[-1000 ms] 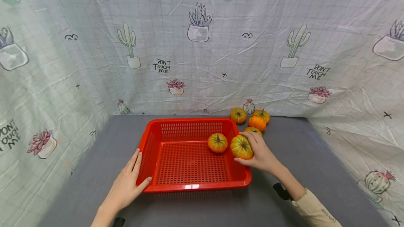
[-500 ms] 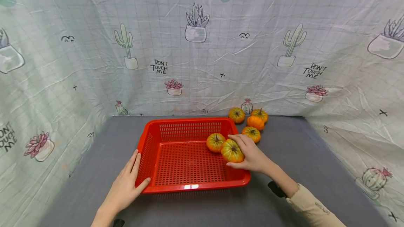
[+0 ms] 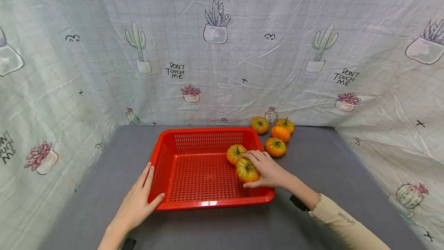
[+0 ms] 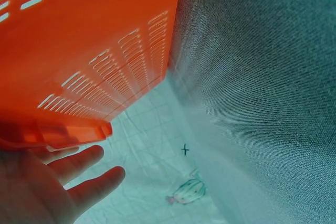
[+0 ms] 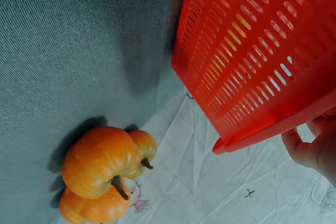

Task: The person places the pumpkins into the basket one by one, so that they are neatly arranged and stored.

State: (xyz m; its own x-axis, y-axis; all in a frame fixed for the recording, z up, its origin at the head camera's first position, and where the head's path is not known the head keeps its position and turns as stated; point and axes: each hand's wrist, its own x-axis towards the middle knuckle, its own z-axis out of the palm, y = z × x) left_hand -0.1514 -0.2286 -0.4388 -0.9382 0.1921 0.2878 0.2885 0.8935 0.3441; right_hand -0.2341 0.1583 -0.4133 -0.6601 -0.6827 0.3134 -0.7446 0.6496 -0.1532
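A red plastic basket (image 3: 208, 204) with slotted walls stands on the grey table. My right hand (image 3: 270, 169) reaches over its right wall and grips a small yellow-green and orange pumpkin (image 3: 247, 171) low inside. Another small pumpkin (image 3: 235, 154) sits in the basket just behind the held one. My left hand (image 3: 134, 200) rests on the basket's left rim with its fingers extended and the thumb at the front corner. In the left wrist view, the fingers (image 4: 79, 165) lie straight along the rim. The right wrist view shows only part of the right hand (image 5: 315, 148) beyond the rim; the held pumpkin is mostly hidden there.
Behind and right of the basket are several more pumpkins: one nearest the basket (image 3: 275, 147), a deep orange one (image 3: 280, 133), and others by the curtain. A patterned cloth curtain (image 3: 222, 68) encloses the back and sides of the grey table (image 3: 319, 165).
My right hand has carried the pumpkin left and down, from over the basket's right rim to inside it, near the other pumpkin. My left hand stays at the left rim.
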